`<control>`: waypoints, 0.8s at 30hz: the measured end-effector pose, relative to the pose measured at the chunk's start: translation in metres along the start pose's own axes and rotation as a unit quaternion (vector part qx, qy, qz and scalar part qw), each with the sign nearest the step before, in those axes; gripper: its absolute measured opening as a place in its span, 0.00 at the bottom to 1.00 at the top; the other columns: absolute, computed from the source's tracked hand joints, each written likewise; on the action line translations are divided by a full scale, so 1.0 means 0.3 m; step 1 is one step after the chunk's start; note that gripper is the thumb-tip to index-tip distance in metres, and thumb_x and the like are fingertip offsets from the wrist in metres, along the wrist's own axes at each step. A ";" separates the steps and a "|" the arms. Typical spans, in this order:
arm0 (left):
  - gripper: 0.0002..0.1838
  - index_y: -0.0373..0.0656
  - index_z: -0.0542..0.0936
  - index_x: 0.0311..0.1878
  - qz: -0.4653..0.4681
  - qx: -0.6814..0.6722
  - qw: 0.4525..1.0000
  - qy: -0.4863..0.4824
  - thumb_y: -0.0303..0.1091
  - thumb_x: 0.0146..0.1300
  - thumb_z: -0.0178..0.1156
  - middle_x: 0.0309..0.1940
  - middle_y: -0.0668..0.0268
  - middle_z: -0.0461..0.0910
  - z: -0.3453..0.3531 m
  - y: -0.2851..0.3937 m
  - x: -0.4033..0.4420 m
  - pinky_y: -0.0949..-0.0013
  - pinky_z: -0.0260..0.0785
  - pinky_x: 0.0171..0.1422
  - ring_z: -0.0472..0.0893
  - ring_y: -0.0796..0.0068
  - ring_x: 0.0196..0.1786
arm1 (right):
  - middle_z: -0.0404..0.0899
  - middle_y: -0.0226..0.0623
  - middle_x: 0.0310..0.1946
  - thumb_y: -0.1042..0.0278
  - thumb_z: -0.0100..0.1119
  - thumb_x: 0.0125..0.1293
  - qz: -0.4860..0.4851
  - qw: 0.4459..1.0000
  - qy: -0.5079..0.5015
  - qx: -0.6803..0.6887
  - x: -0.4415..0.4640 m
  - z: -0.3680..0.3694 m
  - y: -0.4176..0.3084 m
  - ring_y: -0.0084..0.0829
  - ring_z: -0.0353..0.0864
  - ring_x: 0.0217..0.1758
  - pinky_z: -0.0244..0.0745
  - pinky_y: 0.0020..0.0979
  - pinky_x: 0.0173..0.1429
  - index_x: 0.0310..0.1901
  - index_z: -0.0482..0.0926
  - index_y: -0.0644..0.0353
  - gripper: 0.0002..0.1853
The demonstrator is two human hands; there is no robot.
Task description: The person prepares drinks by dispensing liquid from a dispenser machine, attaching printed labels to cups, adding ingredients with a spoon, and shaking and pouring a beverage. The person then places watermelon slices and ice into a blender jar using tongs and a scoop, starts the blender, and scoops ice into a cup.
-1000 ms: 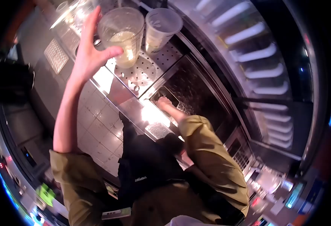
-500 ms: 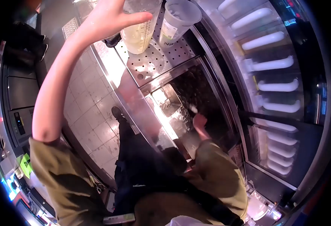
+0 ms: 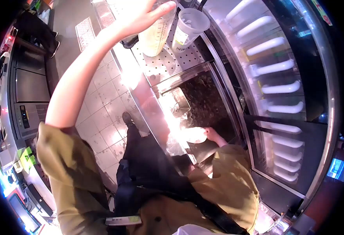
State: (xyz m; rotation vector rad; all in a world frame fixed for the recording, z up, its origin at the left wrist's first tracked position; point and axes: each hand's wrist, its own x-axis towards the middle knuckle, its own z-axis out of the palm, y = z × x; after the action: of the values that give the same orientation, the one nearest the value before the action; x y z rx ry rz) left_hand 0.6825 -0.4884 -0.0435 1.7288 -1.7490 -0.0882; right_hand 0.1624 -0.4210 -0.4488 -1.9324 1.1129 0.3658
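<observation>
My left hand (image 3: pixel 146 17) is wrapped round the upper part of a clear measuring jug (image 3: pixel 153 39) that holds a pale yellowish liquid; the fingertips go out of view at the top edge. The jug stands on a perforated metal tray (image 3: pixel 160 70). Beside it is a clear plastic cup (image 3: pixel 191 25) with a label and some pieces inside. Lower down, my right hand (image 3: pixel 210 134) is closed on a white scoop (image 3: pixel 195 135) over the steel bin, where glistening lumps (image 3: pixel 205 96) look like ice. A metal container (image 3: pixel 176 101) sits at the bin's left side.
On the right, behind a dark frame, stands a row of white curved handles (image 3: pixel 276 68). The steel counter edge (image 3: pixel 144 94) runs past my body, above a tiled floor (image 3: pixel 105 98). Another person's dark-clad legs (image 3: pixel 37 31) are at the upper left.
The view has shifted slightly. My right hand has moved toward me, and the scoop has turned so its broad white side shows. My left hand stays at the jug.
</observation>
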 end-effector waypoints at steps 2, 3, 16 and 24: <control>0.26 0.41 0.66 0.58 0.016 -0.049 0.999 0.014 0.49 0.64 0.45 0.50 0.52 0.72 0.023 -0.015 0.013 0.63 0.59 0.60 0.70 0.57 0.55 | 0.77 0.52 0.31 0.72 0.47 0.56 -0.025 0.998 0.041 0.044 -0.101 -0.165 -0.188 0.40 0.79 0.36 0.71 0.35 0.39 0.36 0.76 0.67 0.10; 0.25 0.40 0.67 0.57 0.018 -0.033 0.999 0.032 0.48 0.64 0.45 0.50 0.52 0.72 0.040 -0.028 0.019 0.63 0.59 0.61 0.71 0.57 0.55 | 0.77 0.52 0.30 0.72 0.46 0.57 -0.043 0.995 0.070 0.054 -0.157 -0.257 -0.316 0.39 0.79 0.34 0.71 0.36 0.38 0.35 0.75 0.68 0.10; 0.32 0.42 0.71 0.55 -0.033 -0.190 0.980 0.058 0.57 0.67 0.28 0.47 0.58 0.76 0.094 -0.084 0.090 0.69 0.56 0.62 0.71 0.66 0.55 | 0.74 0.58 0.33 0.62 0.43 0.59 -0.124 0.907 0.394 -0.084 -0.137 -1.064 -1.319 0.54 0.74 0.40 0.67 0.46 0.43 0.36 0.73 0.67 0.15; 0.40 0.36 0.73 0.52 -0.083 -0.243 0.964 0.074 0.62 0.65 0.23 0.48 0.54 0.75 0.082 -0.073 0.083 0.65 0.53 0.65 0.70 0.63 0.57 | 0.77 0.49 0.24 0.63 0.38 0.60 -0.064 0.871 0.396 -0.285 -0.115 -1.172 -1.525 0.42 0.80 0.30 0.71 0.41 0.39 0.34 0.73 0.69 0.17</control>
State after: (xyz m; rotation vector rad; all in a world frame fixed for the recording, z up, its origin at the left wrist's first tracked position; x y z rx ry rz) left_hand 0.6917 -0.5233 -0.0632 1.4688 -1.3314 -0.4170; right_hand 0.4614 -0.5702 0.0231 -2.7967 1.4769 -0.2522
